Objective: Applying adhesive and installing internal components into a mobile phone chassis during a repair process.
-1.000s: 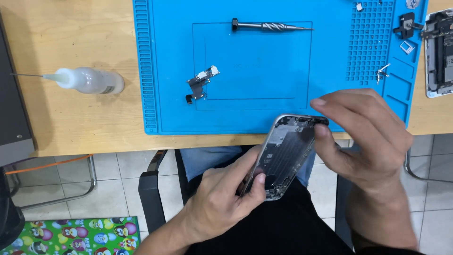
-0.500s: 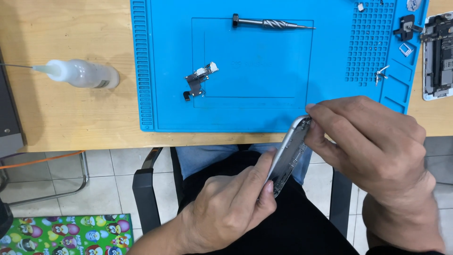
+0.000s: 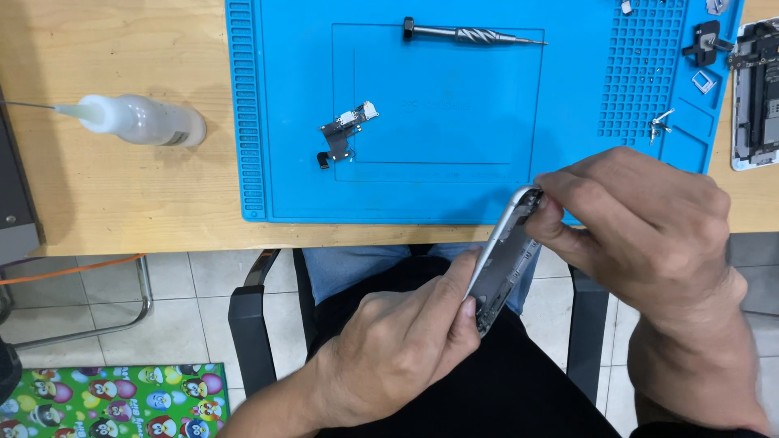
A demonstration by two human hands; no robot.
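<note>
You hold an opened phone shell (image 3: 507, 255) tilted on edge over your lap, lower centre right of the frame. Your left hand (image 3: 398, 349) clamps its lower end between thumb and fingers; your right hand (image 3: 641, 227) pinches its top corner. Above, a blue mat (image 3: 438, 186) carries a small flex part (image 3: 345, 134) and a screwdriver (image 3: 471, 34); a plastic bottle (image 3: 142, 120) lies upper left.

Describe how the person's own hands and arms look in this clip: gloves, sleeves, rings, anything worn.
Both are bare. The left hand and the right hand wear no gloves, and no rings show on the visible fingers. No watch or band shows at either wrist, and both forearms are uncovered to the frame edge, so no sleeves appear. Nails look short and plain.
</note>
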